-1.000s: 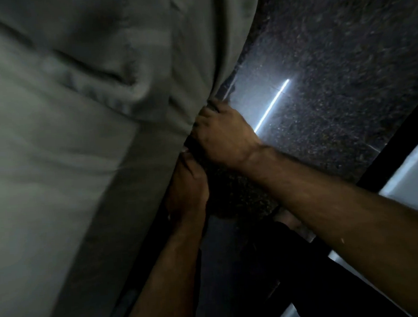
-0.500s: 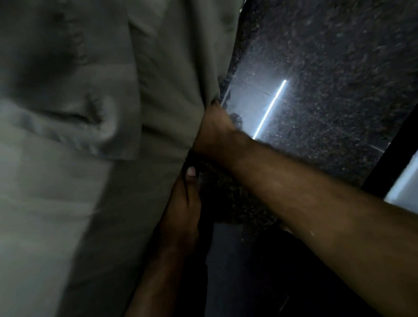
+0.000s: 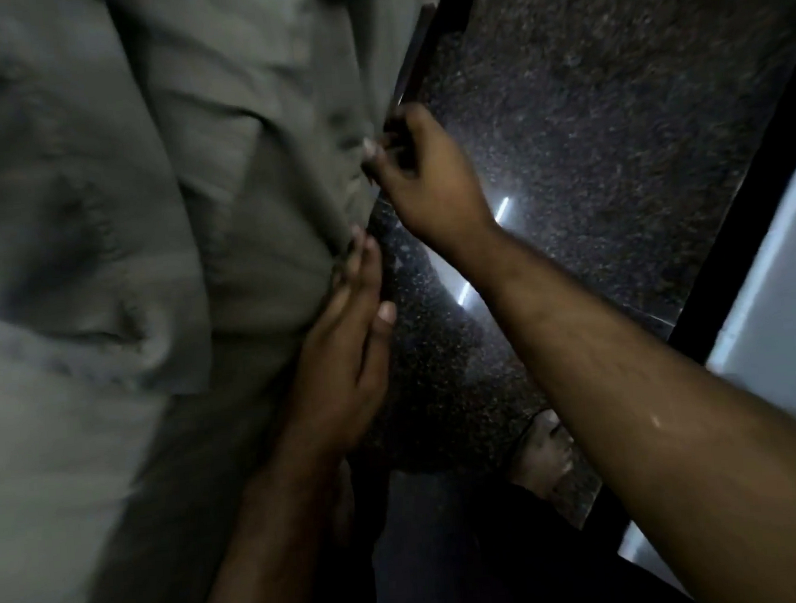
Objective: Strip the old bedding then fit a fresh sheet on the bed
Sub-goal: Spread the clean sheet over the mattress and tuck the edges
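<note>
Nearest, left hand [image 3: 343, 352] flat, fingers straight and together, pressing along the edge of the sheet [image 3: 146, 224]. Just beyond, right hand [image 3: 425, 177] curled, thumb and fingertips pinching that same edge at the bed's side. Grey cloth, soft and rumpled, folds heaped over the bed at left. Further right, dark speckled polished floor [image 3: 611, 145], glossy with a bright streak.
</note>
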Tool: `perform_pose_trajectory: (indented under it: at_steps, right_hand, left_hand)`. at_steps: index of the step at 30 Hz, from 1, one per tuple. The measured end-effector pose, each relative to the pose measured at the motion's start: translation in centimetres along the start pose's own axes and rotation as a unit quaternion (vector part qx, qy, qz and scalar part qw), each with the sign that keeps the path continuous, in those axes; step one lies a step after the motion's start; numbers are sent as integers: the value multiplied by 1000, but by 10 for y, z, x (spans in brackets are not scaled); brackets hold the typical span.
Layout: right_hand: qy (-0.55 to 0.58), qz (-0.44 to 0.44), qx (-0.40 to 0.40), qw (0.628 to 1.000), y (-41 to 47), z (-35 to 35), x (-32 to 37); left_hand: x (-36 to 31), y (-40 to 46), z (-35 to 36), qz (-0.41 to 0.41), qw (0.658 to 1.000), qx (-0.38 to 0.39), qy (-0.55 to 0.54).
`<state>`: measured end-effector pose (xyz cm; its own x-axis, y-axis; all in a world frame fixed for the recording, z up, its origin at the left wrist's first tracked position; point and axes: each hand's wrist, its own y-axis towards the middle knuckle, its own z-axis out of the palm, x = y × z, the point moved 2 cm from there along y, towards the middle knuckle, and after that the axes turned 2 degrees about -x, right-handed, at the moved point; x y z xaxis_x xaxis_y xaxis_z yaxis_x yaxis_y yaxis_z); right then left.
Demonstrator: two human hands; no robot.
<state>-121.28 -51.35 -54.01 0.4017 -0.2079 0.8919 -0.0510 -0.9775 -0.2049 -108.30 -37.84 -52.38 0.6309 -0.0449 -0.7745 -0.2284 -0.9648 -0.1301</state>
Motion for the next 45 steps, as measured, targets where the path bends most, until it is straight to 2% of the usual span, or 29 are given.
perform_pose_trajectory:
  at_steps: [3, 6, 9, 11, 13, 16, 20, 22, 24, 25, 27, 31, 37, 41, 45]
  right_hand:
    - [-17, -11, 2, 1000, 19, 1, 5]
    - [-115, -72, 17, 991, 20, -5, 13]
    - [-317, -127, 7, 940, 29, -24, 18]
    - [-404, -101, -12, 909, 38, -48, 11]
    - [-450, -84, -1, 889, 46, -61, 9]
    - [-415, -42, 67, 907, 59, -46, 27]
    - [-317, 47, 128, 939, 59, -44, 33]
    - [-268, 80, 104, 955, 65, -68, 34]
    - [-231, 86, 40, 968, 82, -93, 39]
    - [-205, 73, 18, 976, 93, -101, 44]
    - [-154, 37, 24, 987, 114, -106, 63]
    - [-156, 3, 57, 986, 154, -97, 82]
    - [-223, -116, 54, 967, 166, -94, 76]
    - [-341, -220, 43, 913, 176, -111, 69]
    - [-459, -328, 1, 826, 200, -155, 59]
  left_hand:
    - [-9, 26, -6, 11, 999, -10, 33]
    - [-19, 40, -15, 18, 999, -20, 45]
    - [-39, 55, -31, 40, 996, -52, 66]
    - [-46, 63, -40, 44, 993, -50, 95]
    - [-51, 71, -42, 4, 992, -11, 126]
    - [-53, 91, -34, -65, 982, 65, 168]
    - [-61, 122, -27, -132, 975, 93, 150]
    - [-77, 137, -30, -181, 972, 92, 118]
    - [-95, 151, -35, -200, 970, 84, 106]
    - [-100, 160, -37, -187, 974, 81, 103]
    - [-103, 181, -43, -149, 983, 53, 94]
    - [-102, 219, -46, -151, 986, -25, 62]
    - [-115, 235, -55, -178, 983, 9, 52]
    - [-114, 237, -45, -194, 980, 40, 23]
    - [-128, 238, -35, -222, 973, 71, -1]
